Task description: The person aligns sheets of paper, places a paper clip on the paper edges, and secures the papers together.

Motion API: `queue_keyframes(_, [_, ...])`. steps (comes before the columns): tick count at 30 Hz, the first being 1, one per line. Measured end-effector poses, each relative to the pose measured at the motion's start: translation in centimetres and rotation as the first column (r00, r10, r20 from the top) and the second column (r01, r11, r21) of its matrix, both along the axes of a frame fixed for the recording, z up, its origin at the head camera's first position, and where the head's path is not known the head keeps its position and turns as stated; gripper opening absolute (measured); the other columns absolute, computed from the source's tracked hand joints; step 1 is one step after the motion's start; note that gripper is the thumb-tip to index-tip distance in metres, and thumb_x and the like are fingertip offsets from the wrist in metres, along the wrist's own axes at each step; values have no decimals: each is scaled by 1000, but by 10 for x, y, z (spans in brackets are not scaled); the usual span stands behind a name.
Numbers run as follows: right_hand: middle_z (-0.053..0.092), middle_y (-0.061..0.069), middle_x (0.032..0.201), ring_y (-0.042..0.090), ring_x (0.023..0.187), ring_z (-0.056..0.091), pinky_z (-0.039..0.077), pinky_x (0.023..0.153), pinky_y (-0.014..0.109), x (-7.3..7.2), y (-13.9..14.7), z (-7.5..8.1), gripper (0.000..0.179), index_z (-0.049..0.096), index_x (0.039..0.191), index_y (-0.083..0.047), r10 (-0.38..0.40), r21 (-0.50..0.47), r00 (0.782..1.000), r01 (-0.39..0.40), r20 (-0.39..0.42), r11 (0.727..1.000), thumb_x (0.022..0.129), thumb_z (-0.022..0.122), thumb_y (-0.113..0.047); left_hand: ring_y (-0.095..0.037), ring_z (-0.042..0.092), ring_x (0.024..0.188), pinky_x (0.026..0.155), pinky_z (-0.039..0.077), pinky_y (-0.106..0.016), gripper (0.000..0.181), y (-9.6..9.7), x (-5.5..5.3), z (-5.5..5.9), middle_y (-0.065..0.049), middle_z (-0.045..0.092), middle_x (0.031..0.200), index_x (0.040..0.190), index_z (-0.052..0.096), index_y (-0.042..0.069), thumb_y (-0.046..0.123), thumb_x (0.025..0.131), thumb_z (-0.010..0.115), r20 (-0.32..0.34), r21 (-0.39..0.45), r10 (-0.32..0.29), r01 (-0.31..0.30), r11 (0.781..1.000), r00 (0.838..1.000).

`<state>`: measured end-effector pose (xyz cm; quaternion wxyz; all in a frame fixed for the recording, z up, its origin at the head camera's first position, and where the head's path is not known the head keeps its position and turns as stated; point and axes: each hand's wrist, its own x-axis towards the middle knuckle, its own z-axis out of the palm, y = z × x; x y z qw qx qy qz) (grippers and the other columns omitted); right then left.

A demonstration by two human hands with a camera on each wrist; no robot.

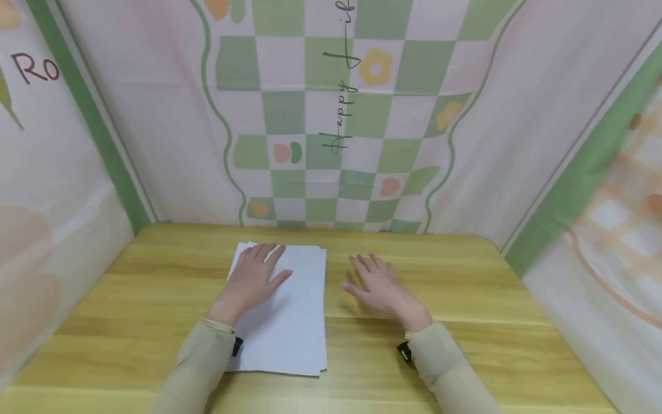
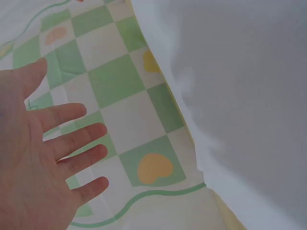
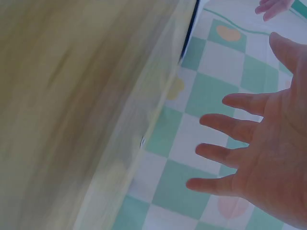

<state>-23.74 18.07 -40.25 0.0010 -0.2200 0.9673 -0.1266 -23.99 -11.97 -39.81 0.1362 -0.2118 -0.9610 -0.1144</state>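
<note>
A stack of white paper sheets [image 1: 289, 328] lies on the wooden table, left of the middle, its edges slightly uneven. Over the upper left part of the stack is my left hand [image 1: 251, 282], fingers spread and holding nothing. The left wrist view shows that hand's palm [image 2: 38, 167] apart from the paper [image 2: 240, 96]. To the right of the stack, my right hand [image 1: 381, 289] hovers above bare wood with its fingers extended. In the right wrist view its palm [image 3: 278, 158] faces the camera with nothing in it.
The wooden table [image 1: 465, 345] spreads out under both hands. Behind it hangs a curtain [image 1: 331, 115] with green and white checks, flowers and hearts. Patterned cloth walls [image 1: 62, 172] stand at the left and right sides. Each wrist wears a small black device [image 1: 405, 352].
</note>
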Motion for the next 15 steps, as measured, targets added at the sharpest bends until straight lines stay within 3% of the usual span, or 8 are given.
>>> queue_keyframes(8, [42, 18, 145, 38, 135, 36, 26, 112, 54, -3, -14, 2, 66, 39, 144, -7, 44, 17, 997, -45, 62, 999, 98, 36, -54, -36, 45, 126, 107, 32, -55, 60, -16, 2, 1, -17, 52, 134, 140, 44, 6, 47, 97, 46, 1, -2, 33, -33, 999, 999])
queue_keyframes(15, [51, 16, 138, 33, 129, 45, 35, 109, 47, -3, -33, 5, 55, 51, 134, -5, 85, -14, 993, -84, 86, 996, 99, 42, -47, -40, 43, 127, 106, 31, -57, 59, -30, 9, 0, -21, 51, 134, 139, 44, 2, 45, 98, 45, 69, -4, 79, -79, 997, 995])
